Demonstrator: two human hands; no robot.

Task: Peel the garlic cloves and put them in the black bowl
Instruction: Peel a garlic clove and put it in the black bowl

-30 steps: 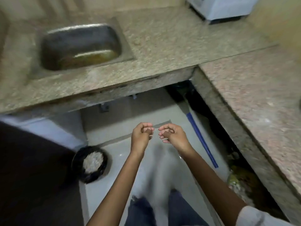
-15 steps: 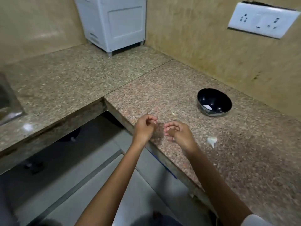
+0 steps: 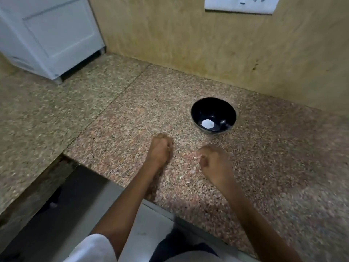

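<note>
The black bowl (image 3: 225,107) stands on the reddish granite counter (image 3: 132,133) near the wall, with one white peeled garlic clove (image 3: 207,123) inside it. My left hand (image 3: 160,150) hovers over the counter just left of and in front of the bowl, its fingers curled into a fist; nothing shows in it. My right hand (image 3: 214,163) is low over the counter in front of the bowl, fingers curled downward and blurred. Whether it holds anything is hidden. No loose clove shows on the counter.
A white appliance (image 3: 51,35) sits in the back left corner on the paler counter section (image 3: 37,118). A tan wall (image 3: 207,44) with a white socket plate (image 3: 239,4) rises behind the bowl. The counter edge drops to the floor (image 3: 62,214) at lower left.
The view swung from the floor and sink up to the counter corner. Both hands moved forward over the counter and apart. The loose clove seen beside my right hand is now out of sight.
</note>
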